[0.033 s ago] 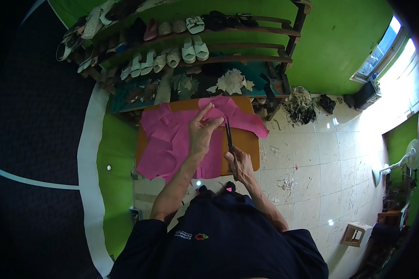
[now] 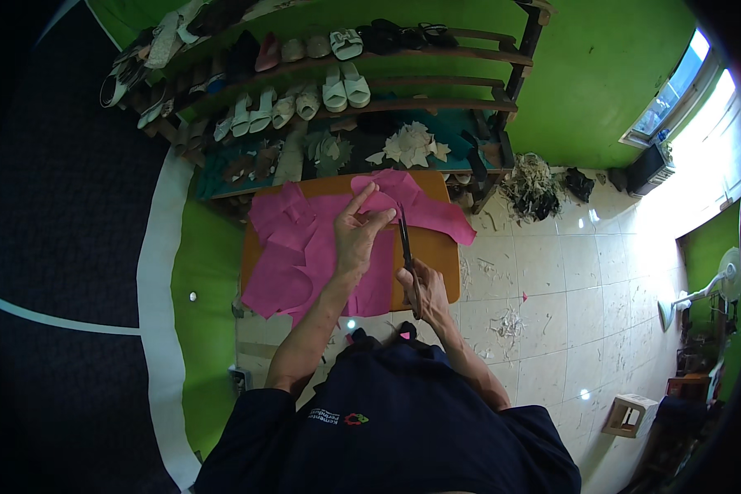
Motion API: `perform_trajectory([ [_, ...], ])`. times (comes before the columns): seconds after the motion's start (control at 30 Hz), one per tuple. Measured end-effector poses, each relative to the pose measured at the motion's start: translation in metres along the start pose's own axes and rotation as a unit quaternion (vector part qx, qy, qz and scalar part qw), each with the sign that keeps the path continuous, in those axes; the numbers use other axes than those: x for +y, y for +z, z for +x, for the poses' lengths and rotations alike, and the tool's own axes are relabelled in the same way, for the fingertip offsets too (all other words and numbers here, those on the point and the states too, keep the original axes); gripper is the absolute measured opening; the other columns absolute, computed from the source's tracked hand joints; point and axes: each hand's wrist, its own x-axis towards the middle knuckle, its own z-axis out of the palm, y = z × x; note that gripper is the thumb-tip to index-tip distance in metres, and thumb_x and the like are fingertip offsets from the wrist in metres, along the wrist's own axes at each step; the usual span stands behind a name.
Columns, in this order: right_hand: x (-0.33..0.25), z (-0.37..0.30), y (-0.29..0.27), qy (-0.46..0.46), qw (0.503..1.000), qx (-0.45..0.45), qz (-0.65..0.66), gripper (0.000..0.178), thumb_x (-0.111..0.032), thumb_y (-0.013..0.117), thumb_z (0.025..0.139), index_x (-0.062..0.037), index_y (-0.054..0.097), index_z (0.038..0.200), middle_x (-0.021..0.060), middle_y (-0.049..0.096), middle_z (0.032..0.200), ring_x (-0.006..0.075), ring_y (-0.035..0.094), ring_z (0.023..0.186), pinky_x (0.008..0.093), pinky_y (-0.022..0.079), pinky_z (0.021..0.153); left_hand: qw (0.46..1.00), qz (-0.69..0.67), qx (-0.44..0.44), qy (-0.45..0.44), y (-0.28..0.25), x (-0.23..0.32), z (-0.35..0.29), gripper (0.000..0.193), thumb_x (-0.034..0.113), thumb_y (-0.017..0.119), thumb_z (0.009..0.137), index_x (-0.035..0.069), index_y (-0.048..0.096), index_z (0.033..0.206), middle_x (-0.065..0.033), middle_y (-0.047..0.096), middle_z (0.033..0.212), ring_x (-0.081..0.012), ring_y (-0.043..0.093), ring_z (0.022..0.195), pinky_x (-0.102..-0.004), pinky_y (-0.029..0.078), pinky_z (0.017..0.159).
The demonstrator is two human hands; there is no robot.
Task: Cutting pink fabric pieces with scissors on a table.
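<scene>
My right hand [image 2: 428,290] is closed round the handles of dark scissors [image 2: 405,243]. Their blades point away from me and meet the edge of a pink sheet [image 2: 379,200]. My left hand [image 2: 358,235] pinches that sheet between thumb and fingers, just left of the blade tips. Whether the material is leather or cloth I cannot tell. More pink pieces [image 2: 280,280] lie overlapping across an orange-brown table [image 2: 432,288]. One strip of pink [image 2: 440,221] reaches past the table's right edge.
Beyond the table stands a wooden rack [image 2: 461,105] with rows of shoes and sandals [image 2: 334,92]. Pale scraps [image 2: 412,145] are heaped on its lowest shelf. Offcuts [image 2: 509,323] litter the tiled floor at right. A small stool [image 2: 626,416] and a white fan [image 2: 726,276] stand farther right.
</scene>
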Motion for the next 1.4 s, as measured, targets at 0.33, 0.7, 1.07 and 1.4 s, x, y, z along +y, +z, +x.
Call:
perform_trajectory([
  [0.33,-0.006,0.013,0.004,-0.011,1.000,0.005,0.028,0.070,-0.068,0.066,0.084,0.0003,0.054,0.079,0.0051,0.046,0.059,0.0170,0.046,0.057,0.0383,0.040,0.055,1.000,0.007,-0.014,-0.001,-0.012,-0.012,0.005,0.057,-0.010,0.068,0.085,-0.001,0.052,0.140,-0.0115,0.070,0.104,-0.0157,0.072,0.091,-0.0290,0.059,0.092],
  [0.7,-0.008,0.012,0.004,-0.007,0.999,0.025,0.035,0.066,-0.063,0.072,0.083,0.0007,0.054,0.080,0.0037,0.044,0.062,0.0154,0.044,0.059,0.0373,0.038,0.055,0.999,0.010,-0.028,-0.013,-0.019,-0.024,0.004,0.056,-0.011,0.063,0.087,0.002,0.052,0.141,-0.0109,0.071,0.103,-0.0173,0.072,0.095,-0.0323,0.058,0.097],
  [1.07,-0.017,0.009,0.004,-0.008,0.999,0.040,0.024,0.066,-0.061,0.076,0.080,-0.0027,0.047,0.071,0.0009,0.039,0.061,0.0131,0.037,0.060,0.0358,0.032,0.054,0.999,0.003,-0.040,-0.004,-0.023,-0.020,0.009,0.058,-0.008,0.067,0.087,0.001,0.050,0.142,-0.0107,0.063,0.130,-0.0179,0.071,0.099,-0.0331,0.058,0.097],
  [1.4,-0.009,0.012,0.008,-0.015,0.998,0.045,0.037,0.069,-0.063,0.076,0.079,-0.0037,0.043,0.064,-0.0019,0.036,0.058,0.0106,0.034,0.057,0.0347,0.026,0.051,0.999,-0.009,-0.032,0.006,-0.023,-0.012,0.009,0.059,-0.007,0.072,0.085,0.003,0.053,0.141,0.0009,0.060,0.087,-0.0079,0.065,0.083,-0.0257,0.057,0.091],
])
